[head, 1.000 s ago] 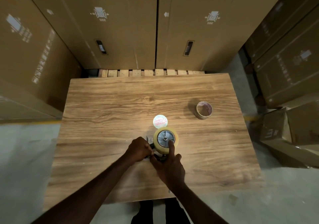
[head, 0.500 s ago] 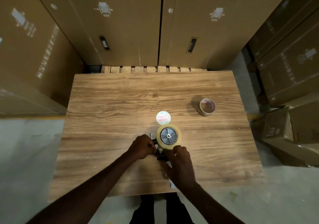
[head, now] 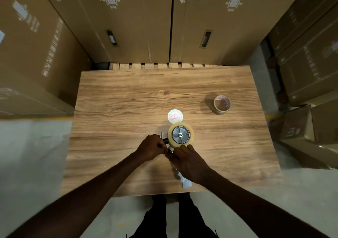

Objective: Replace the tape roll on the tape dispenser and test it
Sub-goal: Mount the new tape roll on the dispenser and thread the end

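A full roll of pale tape [head: 172, 140] sits on the grey hub [head: 180, 134] of the tape dispenser, which lies flat on the wooden table [head: 118, 100]. The dispenser's light handle [head: 185, 182] pokes out toward me from under my right wrist. My left hand [head: 152, 147] is closed on the dispenser's front end, left of the roll. My right hand [head: 188, 161] presses on the dispenser body just below the roll, fingers curled at the roll's lower edge. The part between my hands is hidden. An empty cardboard core [head: 221, 104] stands at the right.
A round white label disc [head: 175, 116] with red print lies just beyond the roll. Tall cardboard boxes [head: 128, 21] wall the far and left sides, more boxes [head: 311, 69] stack at the right. A pallet edge [head: 155, 66] shows behind the table.
My right hand has slid back from the hub, where a finger was touching it, to the lower edge of the roll. My left hand has stayed on the dispenser's front.
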### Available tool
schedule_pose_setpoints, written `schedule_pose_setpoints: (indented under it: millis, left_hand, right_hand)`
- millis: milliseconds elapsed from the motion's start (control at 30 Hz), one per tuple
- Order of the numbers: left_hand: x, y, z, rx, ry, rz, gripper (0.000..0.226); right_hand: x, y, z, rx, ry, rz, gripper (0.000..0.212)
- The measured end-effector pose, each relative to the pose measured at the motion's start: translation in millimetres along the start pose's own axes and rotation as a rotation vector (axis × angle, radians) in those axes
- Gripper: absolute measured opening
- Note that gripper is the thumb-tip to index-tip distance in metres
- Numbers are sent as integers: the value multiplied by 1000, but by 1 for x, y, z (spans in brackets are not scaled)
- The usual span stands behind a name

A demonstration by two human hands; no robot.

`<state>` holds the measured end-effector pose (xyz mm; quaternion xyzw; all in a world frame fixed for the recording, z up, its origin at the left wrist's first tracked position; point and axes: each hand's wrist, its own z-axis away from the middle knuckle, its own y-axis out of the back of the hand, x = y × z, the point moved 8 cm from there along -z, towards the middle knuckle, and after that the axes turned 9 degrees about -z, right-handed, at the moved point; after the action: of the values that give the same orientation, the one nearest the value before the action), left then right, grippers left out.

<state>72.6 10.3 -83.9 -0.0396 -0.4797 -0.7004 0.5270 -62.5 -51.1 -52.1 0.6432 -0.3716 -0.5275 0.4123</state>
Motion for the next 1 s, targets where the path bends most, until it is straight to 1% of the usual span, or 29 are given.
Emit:
schedule_pose_setpoints:
  millis: [100, 233, 300, 433, 567, 633, 733, 800, 933, 1000]
  left_hand:
    - [-6, 0, 2, 23, -17, 20, 10]
    - [-8, 1, 1, 3, -70, 23, 9]
    - [-6, 0, -1, -23, -81, 26, 9]
    - [-5, 0, -3, -57, -107, 44, 10]
    - [-7, -1, -3, -65, -114, 38, 11]
    - [-8, -2, -3, -65, -122, 47, 11]
    - [-9, -4, -3, -48, -121, 79, 10]
    - [-14, -6, -3, -38, -99, 99, 8]
    - [-18, -9, -2, 33, -88, 119, 9]
    - [-18, -11, 2, 78, -102, 127, 10]
  right_hand:
    - [0, -2, 0, 3, -9, -79, 58]
    - [9, -9, 1, -20, -131, -249, 70]
    - [9, -5, -1, -26, -145, -294, 65]
    - [10, -3, -4, -29, -106, -318, 50]
    - [13, -21, 1, -117, -118, -282, 57]
    - [16, -25, 3, -124, -128, -330, 53]
    - [24, -31, 3, -107, -163, -411, 40]
    - [26, -35, 5, -94, -179, -441, 36]
    - [21, -21, 11, 26, -162, -457, 40]
    - [20, -16, 12, 89, -151, -448, 38]
